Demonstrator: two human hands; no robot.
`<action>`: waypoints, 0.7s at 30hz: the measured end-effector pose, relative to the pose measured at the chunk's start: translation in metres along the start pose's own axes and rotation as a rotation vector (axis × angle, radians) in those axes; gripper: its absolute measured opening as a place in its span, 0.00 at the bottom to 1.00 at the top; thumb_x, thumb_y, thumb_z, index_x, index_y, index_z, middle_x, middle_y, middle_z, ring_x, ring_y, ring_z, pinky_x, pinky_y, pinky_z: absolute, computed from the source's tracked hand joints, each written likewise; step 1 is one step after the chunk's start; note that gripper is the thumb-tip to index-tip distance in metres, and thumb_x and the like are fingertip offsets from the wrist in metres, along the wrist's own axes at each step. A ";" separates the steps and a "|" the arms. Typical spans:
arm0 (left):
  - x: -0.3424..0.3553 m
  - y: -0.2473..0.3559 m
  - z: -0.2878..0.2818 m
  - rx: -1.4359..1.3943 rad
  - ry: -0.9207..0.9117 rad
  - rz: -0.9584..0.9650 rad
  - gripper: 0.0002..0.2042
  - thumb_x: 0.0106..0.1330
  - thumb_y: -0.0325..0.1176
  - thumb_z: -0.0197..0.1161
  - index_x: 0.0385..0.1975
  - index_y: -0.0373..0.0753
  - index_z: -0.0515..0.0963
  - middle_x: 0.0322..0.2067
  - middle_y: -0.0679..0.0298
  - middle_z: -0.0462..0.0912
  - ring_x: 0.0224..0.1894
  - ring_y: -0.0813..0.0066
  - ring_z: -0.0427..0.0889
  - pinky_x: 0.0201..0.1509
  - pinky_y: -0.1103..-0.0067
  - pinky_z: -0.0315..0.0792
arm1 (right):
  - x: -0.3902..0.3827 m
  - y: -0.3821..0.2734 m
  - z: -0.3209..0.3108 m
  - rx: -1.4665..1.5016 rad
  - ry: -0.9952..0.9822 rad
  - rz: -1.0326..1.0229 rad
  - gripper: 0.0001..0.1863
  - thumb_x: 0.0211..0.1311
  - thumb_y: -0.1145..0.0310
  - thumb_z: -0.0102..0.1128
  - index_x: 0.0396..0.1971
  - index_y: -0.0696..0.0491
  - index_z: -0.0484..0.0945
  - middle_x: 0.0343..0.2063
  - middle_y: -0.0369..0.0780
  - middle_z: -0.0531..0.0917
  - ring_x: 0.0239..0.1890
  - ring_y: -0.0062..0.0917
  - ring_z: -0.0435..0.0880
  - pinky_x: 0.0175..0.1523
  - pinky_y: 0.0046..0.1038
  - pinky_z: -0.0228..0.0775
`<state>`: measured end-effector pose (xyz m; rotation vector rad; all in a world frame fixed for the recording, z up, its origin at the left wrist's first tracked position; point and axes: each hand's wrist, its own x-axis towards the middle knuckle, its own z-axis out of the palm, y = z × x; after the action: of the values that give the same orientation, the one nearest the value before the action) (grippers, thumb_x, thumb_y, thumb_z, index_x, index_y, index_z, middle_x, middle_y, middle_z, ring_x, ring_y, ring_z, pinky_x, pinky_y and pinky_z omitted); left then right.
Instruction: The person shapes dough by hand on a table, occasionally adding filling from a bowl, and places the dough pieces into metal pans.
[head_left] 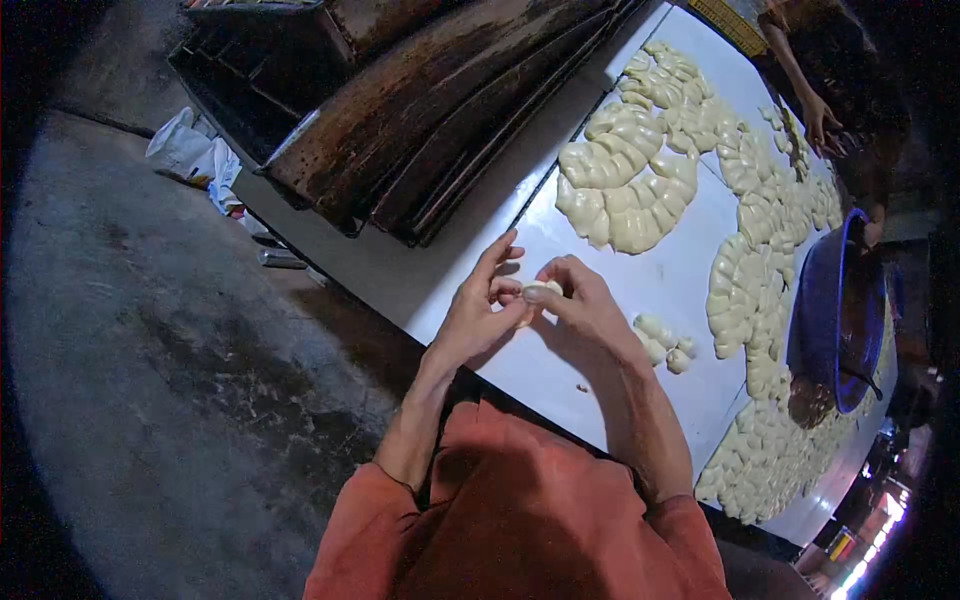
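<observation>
A small pale lump of raw dough (541, 292) sits between both hands, held just above the near part of the white tabletop (660, 285). The left hand (480, 310) has its fingers partly spread, thumb and forefinger closed against the left side of the lump; the right hand (585, 305) curls over it from the other side, fingertips pinched onto the top of the dough. The two hands touch each other around the piece, so both are clamped on it.

Just to the right of the right wrist, a few small loose dough pieces (665, 345) lie on the tabletop. Farther away, a fanned cluster of shaped pale dough pieces (625, 190) is laid out in overlapping rows, and more rows of the same pieces (750, 290) run down the right side of the tabletop towards its near corner. A large blue round basin (835, 310) with dark filling stands among them at the right edge.

To the left of the tabletop, a stack of dark, worn metal baking trays (420, 120) rests at an angle. A white crumpled plastic bag (190, 155) lies on the grey concrete floor (170, 350) beyond them. At the top right, another person's hand (820, 120) reaches over the far end of the tabletop.
</observation>
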<state>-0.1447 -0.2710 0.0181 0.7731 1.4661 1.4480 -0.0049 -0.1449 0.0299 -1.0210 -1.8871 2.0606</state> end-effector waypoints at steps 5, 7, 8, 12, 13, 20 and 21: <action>-0.008 0.001 0.007 0.511 -0.044 0.055 0.48 0.57 0.34 0.74 0.76 0.41 0.52 0.54 0.49 0.80 0.50 0.62 0.83 0.58 0.71 0.75 | -0.003 -0.016 -0.007 0.446 0.069 0.142 0.15 0.59 0.74 0.61 0.46 0.58 0.74 0.30 0.35 0.76 0.31 0.16 0.73 0.38 0.20 0.69; -0.005 0.006 0.017 0.533 0.020 0.049 0.38 0.59 0.40 0.73 0.70 0.41 0.65 0.45 0.50 0.84 0.47 0.59 0.85 0.54 0.70 0.76 | -0.011 -0.026 -0.003 0.539 0.105 0.092 0.14 0.62 0.73 0.58 0.46 0.62 0.76 0.30 0.38 0.78 0.30 0.19 0.75 0.32 0.21 0.66; -0.004 0.008 0.018 0.531 0.018 0.048 0.38 0.59 0.40 0.73 0.70 0.41 0.65 0.45 0.50 0.84 0.47 0.59 0.85 0.54 0.70 0.76 | -0.010 -0.025 -0.007 0.538 0.108 0.093 0.14 0.62 0.73 0.58 0.46 0.62 0.76 0.30 0.38 0.78 0.30 0.19 0.75 0.32 0.21 0.66; -0.001 0.002 0.021 0.751 0.074 0.164 0.17 0.61 0.40 0.68 0.48 0.41 0.84 0.36 0.55 0.85 0.38 0.56 0.83 0.44 0.66 0.75 | -0.015 -0.021 -0.015 -0.060 0.066 0.054 0.10 0.63 0.72 0.62 0.40 0.60 0.82 0.28 0.35 0.81 0.31 0.15 0.76 0.37 0.20 0.67; -0.001 -0.001 0.019 0.775 0.068 0.191 0.16 0.61 0.39 0.68 0.47 0.41 0.85 0.36 0.56 0.85 0.38 0.56 0.83 0.44 0.66 0.75 | -0.017 -0.017 -0.013 -0.061 0.106 -0.022 0.10 0.63 0.72 0.62 0.41 0.60 0.82 0.29 0.35 0.81 0.31 0.15 0.76 0.37 0.20 0.68; 0.007 -0.011 0.028 0.617 0.032 0.403 0.34 0.59 0.37 0.68 0.66 0.31 0.67 0.44 0.47 0.85 0.42 0.57 0.86 0.47 0.66 0.77 | -0.025 -0.027 -0.019 -0.165 0.062 -0.160 0.09 0.65 0.71 0.58 0.36 0.63 0.78 0.29 0.37 0.79 0.32 0.17 0.75 0.35 0.22 0.68; 0.007 -0.001 0.031 0.622 0.035 0.401 0.34 0.59 0.37 0.68 0.66 0.31 0.67 0.44 0.47 0.85 0.42 0.57 0.86 0.47 0.66 0.77 | -0.023 -0.026 -0.019 -0.161 0.057 -0.162 0.09 0.65 0.71 0.58 0.36 0.63 0.78 0.29 0.37 0.79 0.32 0.17 0.75 0.35 0.22 0.68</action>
<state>-0.1197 -0.2520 0.0189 1.4965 1.8937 1.2859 0.0155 -0.1368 0.0631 -0.9157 -2.0597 1.7974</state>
